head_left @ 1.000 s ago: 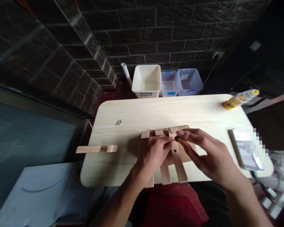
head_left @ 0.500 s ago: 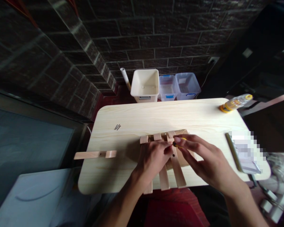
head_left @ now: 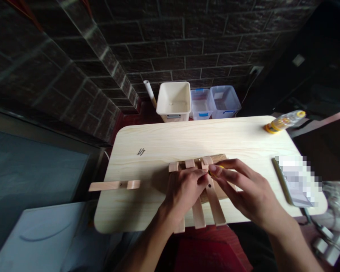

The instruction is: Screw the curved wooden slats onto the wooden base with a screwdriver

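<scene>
Three pale wooden strips with curled upper ends lie side by side over a brown block [head_left: 222, 193]. The right strip [head_left: 217, 207] has a dark hole. My left hand [head_left: 185, 187] rests over the left and middle strips, its thumb and index finger pinched near the right strip; what they hold is too small to make out. My right hand [head_left: 243, 185] pinches a small yellow and dark tool, mostly covered by the fingers, just right of the left fingertips. A fourth strip [head_left: 110, 185] lies apart, overhanging the table's left edge.
The wooden table [head_left: 158, 136] also bears several small dark pieces [head_left: 141, 152], a clear bottle with yellow ends [head_left: 285, 121] and a blurred-out device [head_left: 293, 183]. Behind it stand a cream bin [head_left: 174, 99] and two clear boxes. Cables and plugs [head_left: 330, 241] are at lower right.
The view has shifted slightly. Both hands keep nearly the same pose at the right strip, and the tool in my right hand shows a little less.
</scene>
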{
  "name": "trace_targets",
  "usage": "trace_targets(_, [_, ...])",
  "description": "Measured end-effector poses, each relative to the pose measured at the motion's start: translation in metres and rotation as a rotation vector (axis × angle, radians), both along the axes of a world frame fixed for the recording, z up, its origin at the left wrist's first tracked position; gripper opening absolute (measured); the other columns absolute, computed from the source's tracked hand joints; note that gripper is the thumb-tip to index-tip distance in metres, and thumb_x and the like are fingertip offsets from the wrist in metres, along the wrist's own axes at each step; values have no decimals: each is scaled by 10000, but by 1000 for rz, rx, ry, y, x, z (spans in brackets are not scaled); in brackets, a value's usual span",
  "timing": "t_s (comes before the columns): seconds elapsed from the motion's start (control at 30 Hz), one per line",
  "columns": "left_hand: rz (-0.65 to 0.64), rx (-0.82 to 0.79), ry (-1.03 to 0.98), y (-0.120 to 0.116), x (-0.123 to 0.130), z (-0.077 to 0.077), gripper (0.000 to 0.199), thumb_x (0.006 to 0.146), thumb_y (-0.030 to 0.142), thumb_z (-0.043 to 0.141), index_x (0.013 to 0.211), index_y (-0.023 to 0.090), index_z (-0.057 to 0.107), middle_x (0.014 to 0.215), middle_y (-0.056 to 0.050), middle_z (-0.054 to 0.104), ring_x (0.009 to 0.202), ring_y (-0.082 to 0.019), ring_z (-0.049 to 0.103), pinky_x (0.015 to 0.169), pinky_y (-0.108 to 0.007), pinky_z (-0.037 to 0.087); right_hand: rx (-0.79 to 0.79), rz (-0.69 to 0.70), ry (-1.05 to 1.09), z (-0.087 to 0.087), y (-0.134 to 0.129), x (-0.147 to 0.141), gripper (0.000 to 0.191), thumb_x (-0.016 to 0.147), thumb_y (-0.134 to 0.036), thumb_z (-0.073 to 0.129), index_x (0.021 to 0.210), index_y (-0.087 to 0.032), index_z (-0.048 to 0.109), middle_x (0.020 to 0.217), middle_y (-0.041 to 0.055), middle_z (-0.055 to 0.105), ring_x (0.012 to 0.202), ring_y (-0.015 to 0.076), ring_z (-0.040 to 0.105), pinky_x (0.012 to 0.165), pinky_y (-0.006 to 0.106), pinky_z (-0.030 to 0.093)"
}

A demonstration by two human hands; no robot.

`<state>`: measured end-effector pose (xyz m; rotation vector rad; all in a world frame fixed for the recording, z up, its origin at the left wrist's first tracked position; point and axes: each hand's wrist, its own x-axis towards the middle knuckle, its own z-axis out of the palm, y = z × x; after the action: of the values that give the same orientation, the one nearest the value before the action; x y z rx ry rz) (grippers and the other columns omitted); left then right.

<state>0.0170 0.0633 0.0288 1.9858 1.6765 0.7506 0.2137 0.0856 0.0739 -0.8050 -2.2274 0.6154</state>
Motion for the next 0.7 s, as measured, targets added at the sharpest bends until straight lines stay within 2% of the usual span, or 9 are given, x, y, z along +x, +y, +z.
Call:
trace_targets(0.27, [-18, -57, -8, 0, -1, 1, 209, 980, 203, 664, 1050, 280, 846, 933, -2, 848, 789, -166, 778, 705, -264, 525, 35, -16, 18, -3, 2, -3, 580, 985, -35, 651, 1487, -315, 578, 1181, 89, 678, 1053, 177, 718, 808, 275, 648])
trace_targets(0.4, [-23, -59, 12, 1, -1, 3, 225, 973, 196, 665, 1078, 280, 845, 950, -6, 853, 804, -177, 789, 702, -272, 528, -7, -11, -9, 5, 1, -5, 514, 987, -37, 652, 1440, -276, 606, 1232, 99, 679, 1139, 176, 708, 895, 267, 634])
trace_targets(0.53, [-19, -31, 45, 1, 0, 3, 185, 941, 175, 685, 986, 255, 846, 919, -17, 851, 792, -192, 790, 680, -280, 517, -41, 32, -36, 11, -1, -5, 513, 1003, -36, 615, 1465, -257, 582, 1362, 111, 674, 1289, 184, 669, 1040, 285, 600])
trace_targets(0.7, [-11, -40, 14, 1, 0, 2, 197, 946, 179, 677, 980, 269, 849, 870, -1, 838, 720, -160, 756, 650, -267, 489, -23, -3, -58, 9, -3, 0, 574, 1013, -31, 595, 1524, -288, 547, 1339, 84, 699, 1238, 170, 704, 1002, 259, 610])
